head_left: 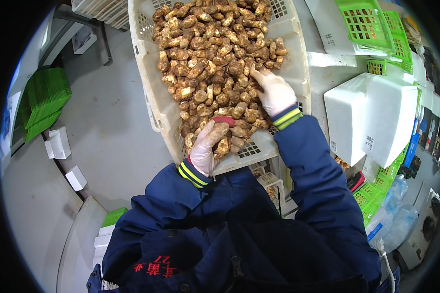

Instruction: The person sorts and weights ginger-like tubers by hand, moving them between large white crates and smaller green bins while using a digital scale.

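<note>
A large pale plastic crate in front of me is heaped with brown, stubby-stemmed mushrooms. At its near end my left hand, in a whitish glove, is closed around a mushroom. A small red object shows at the top of that hand; its kind is unclear. Farther in and to the right, my gloved right hand reaches down onto the heap. Its fingers are stretched out with their tips among the mushrooms, and the undersides of the fingers are hidden.
White foam boxes and green plastic baskets stand along the right. Stacked green baskets and small white boxes are at the left by the grey floor. Below the crate's near edge sits a smaller white basket.
</note>
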